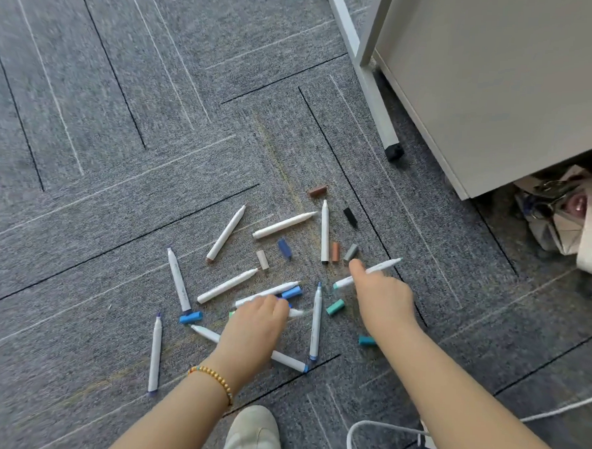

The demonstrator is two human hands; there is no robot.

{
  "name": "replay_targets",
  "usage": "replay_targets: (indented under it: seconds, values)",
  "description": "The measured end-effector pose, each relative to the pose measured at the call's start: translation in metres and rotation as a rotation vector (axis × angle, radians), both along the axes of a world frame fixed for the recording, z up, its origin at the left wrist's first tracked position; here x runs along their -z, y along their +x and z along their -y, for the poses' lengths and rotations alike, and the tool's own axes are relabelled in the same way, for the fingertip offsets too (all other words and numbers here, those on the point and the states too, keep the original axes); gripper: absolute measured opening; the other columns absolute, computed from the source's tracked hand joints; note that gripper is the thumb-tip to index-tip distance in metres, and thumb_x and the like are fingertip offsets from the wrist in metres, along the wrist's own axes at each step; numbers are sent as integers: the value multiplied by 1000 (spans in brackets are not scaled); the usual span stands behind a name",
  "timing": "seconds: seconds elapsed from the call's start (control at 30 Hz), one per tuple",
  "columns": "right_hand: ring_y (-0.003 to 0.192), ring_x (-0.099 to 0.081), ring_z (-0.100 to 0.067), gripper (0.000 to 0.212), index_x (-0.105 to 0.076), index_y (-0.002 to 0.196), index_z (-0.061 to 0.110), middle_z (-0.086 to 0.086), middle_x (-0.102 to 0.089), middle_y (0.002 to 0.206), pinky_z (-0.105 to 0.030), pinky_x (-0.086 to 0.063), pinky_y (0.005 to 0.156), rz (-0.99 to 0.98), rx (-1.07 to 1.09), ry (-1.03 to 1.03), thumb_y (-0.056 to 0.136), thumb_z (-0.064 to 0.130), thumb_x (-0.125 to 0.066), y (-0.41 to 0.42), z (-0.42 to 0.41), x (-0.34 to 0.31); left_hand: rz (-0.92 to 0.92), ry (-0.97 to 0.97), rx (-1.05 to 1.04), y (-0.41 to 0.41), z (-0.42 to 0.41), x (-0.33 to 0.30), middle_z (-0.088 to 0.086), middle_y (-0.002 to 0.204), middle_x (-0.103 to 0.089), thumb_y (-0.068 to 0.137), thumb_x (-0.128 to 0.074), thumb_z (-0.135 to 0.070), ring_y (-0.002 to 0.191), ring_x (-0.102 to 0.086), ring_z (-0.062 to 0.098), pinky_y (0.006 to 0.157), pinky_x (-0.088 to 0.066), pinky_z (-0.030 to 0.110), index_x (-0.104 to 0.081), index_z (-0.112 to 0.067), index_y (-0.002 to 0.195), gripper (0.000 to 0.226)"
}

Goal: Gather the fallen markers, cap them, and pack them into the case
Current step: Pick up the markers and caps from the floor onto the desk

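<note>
grey striped carpet tiles (128, 119), white cabinet (501, 80), white metal frame leg (367, 80)

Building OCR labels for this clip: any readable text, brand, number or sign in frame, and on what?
None readable.
Marker left of the pile: faint grey print along the barrel, too blurred to read.
Marker between the hands: same, a grey smudge.
Caps, carpet, cabinet, bag: no text visible.
</note>
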State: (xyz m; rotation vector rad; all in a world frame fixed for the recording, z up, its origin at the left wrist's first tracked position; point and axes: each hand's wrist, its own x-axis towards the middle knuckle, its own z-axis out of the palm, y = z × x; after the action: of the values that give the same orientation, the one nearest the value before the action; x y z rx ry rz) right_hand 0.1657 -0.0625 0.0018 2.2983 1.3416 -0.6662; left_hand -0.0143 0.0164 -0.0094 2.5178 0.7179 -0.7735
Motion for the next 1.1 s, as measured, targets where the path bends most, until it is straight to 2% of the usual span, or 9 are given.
replay_targets:
  seconds: [0.07, 0.13, 0.33, 0.47, 0.63, 0.73, 0.93, 1.0, 1.1]
  values:
    - [77, -63, -23, 36, -30, 127, 14, -11, -58, 104, -27, -41, 50, -48, 42, 49, 95, 5, -43, -7, -1, -10, 75, 11, -250, 0, -12, -7, -4, 86, -51, 97, -40, -12, 70, -45, 9, 62, -41, 19, -44, -14, 102, 7]
    - [85, -60, -20, 38, -32, 129, 15, -10, -53, 111, -27, -47, 61, -123, 88, 102, 95, 7, -47, -19, -1, -16, 85, 47, -397, -3, -26, -4, -6, 74, -43, 98, -40, -12, 59, -39, 7, 51, -36, 18, -41, -16, 96, 4]
    - [114, -42, -20, 66, -20, 143, 17, -7, -32, 138, -27, -46, 82, -378, 131, 137, 88, 2, -54, -80, -1, -18, 3, 108, -546, -13, -57, 11, 5, 91, -51, 93, -42, -7, 74, -51, 20, 61, -47, 30, -43, -11, 103, 11]
    - [122, -38, -25, 74, -18, 140, 13, -10, -22, 140, -32, -44, 92, -355, 265, 69, 82, 17, -64, -98, 3, -3, -95, 113, -482, -20, -59, 14, 8, 102, -52, 92, -50, -11, 82, -47, 20, 67, -44, 28, -45, -10, 102, 11]
    - [117, -43, -24, 45, -30, 134, 10, -11, -33, 134, -33, -47, 89, -239, 401, 58, 94, 20, -47, -104, -3, 13, -113, 166, -390, -23, -61, 19, 7, 100, -52, 88, -52, -4, 79, -46, 20, 63, -44, 28, -37, -14, 88, 19]
    - [114, -46, -24, 36, -33, 128, 12, -12, -38, 130, -31, -48, 84, -190, 438, 55, 94, 13, -46, -103, -4, 22, -140, 167, -304, -18, -63, 22, 9, 107, -53, 89, -50, -5, 95, -51, 24, 72, -47, 31, -45, -12, 97, 11]
    - [114, -49, -28, 45, -21, 135, 7, -16, -46, 128, -34, -46, 87, -134, 515, 92, 96, 12, -44, -98, -5, 32, -145, 194, -235, -11, -56, 23, 11, 119, -49, 95, -43, -17, 110, -46, 27, 85, -45, 34, -49, -7, 111, 20]
    - [116, -49, -29, 53, -15, 138, 7, -17, -46, 131, -35, -43, 92, -143, 527, 118, 95, 13, -45, -100, -6, 31, -68, 196, -228, -8, -53, 20, 11, 118, -52, 96, -40, -18, 107, -48, 26, 85, -44, 34, -47, -8, 112, 20]
    - [120, -49, -29, 62, -11, 143, 4, -17, -45, 136, -37, -44, 96, -178, 636, 174, 94, 12, -47, -104, -7, 28, 60, 67, -324, -2, -50, 16, 12, 95, -57, 96, -38, -5, 76, -49, 25, 64, -43, 33, -43, -7, 105, 11]
